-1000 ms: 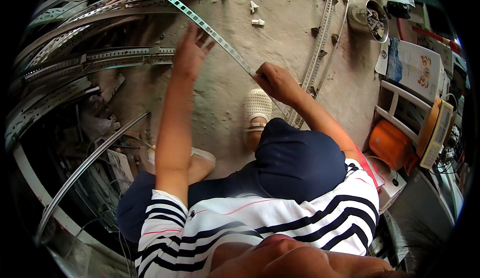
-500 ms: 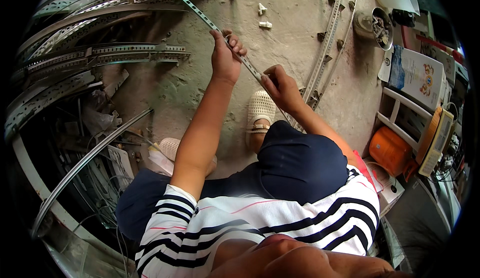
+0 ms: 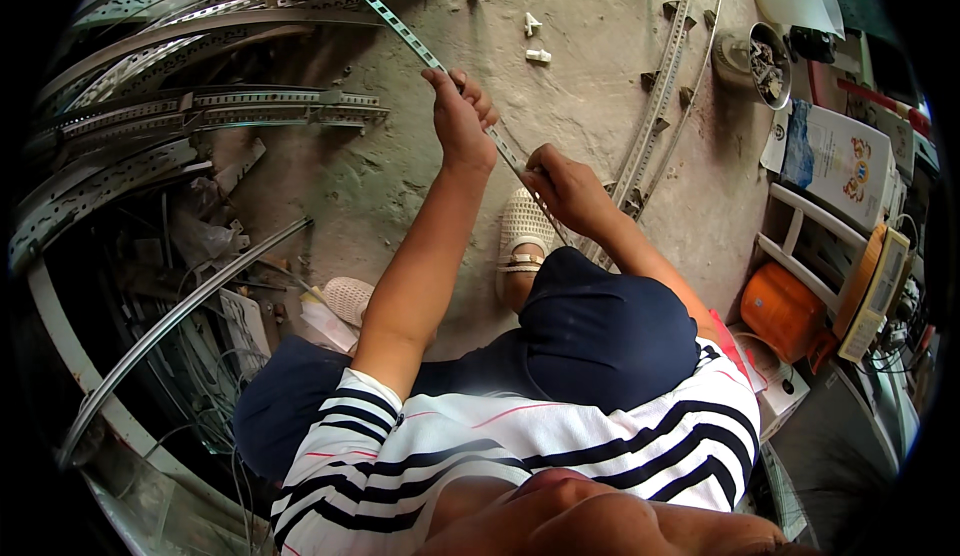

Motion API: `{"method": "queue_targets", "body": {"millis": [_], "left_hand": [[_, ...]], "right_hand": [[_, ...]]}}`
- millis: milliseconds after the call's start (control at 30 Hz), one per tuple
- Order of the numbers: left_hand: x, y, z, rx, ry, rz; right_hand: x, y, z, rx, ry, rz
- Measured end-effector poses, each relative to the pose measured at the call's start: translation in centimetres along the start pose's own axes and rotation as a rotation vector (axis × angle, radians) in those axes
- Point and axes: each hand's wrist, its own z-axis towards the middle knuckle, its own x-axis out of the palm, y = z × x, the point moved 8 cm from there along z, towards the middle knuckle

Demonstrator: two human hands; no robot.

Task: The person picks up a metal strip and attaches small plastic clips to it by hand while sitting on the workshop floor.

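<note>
A long, narrow metal strip with a row of slots point(image 3: 393, 22) runs slantwise from the top edge down past both my hands toward my right knee. My left hand point(image 3: 463, 116) is wrapped round it at about its visible middle. Lower along the strip, my right hand point(image 3: 568, 188) pinches it between thumb and bent fingers. Whether the right fingers also hold some small part is hidden. The strip's lower end disappears near the knee.
Slotted metal rails point(image 3: 290, 106) lie heaped on the left. Two more rails with brackets point(image 3: 650, 96) rest on the floor at right. Two small white fittings point(image 3: 538, 55) lie ahead. A metal pot point(image 3: 768, 66), a white box point(image 3: 845, 161) and an orange container point(image 3: 783, 308) stand at right.
The whole view has shifted slightly, with the scene a little lower and to the right. My right hand's fingers have curled a bit more on the strip; the left hand keeps its grip.
</note>
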Motion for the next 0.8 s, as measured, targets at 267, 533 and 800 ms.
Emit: {"method": "queue_targets", "body": {"millis": [267,533,800], "left_hand": [[0.6,0.0,-0.1,0.032,-0.030,0.039],[1.0,-0.6,-1.0,0.181,-0.075,0.075],[1.2,-0.7,-2.1,0.293,-0.100,0.183]], "right_hand": [[-0.6,0.0,-0.3,-0.040,-0.080,0.059],[-0.7,-3.6,-0.5,0.375,-0.122,0.155],[0.3,-3.1,-0.7,0.329,-0.213,0.188]]}}
